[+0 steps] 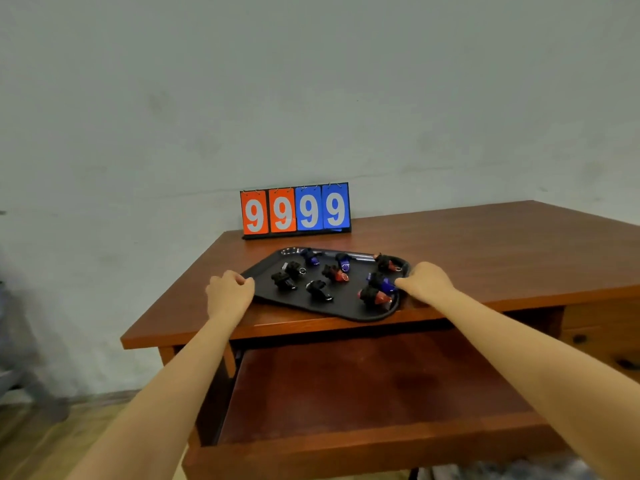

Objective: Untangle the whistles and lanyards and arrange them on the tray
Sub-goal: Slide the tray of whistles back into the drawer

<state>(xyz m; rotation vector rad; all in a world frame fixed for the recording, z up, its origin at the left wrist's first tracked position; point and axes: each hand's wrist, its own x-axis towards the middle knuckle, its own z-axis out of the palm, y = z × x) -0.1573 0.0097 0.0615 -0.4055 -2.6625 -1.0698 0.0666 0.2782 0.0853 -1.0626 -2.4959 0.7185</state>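
Nine or so bundled whistles [334,272] lie apart across the black tray [346,311] at the bench's [485,244] front edge, left hand [230,289] and right hand [424,280] curled on its ends, arranging looks done, so next probably lifting it level.

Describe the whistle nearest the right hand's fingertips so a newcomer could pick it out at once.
Start at the black tray on the wooden desk, in front of the scoreboard showing 9999. Go to the tray's right edge, which the right hand grips. The blue whistle lies just left of those fingertips, wrapped in black cord; the whistles above and below it are red.
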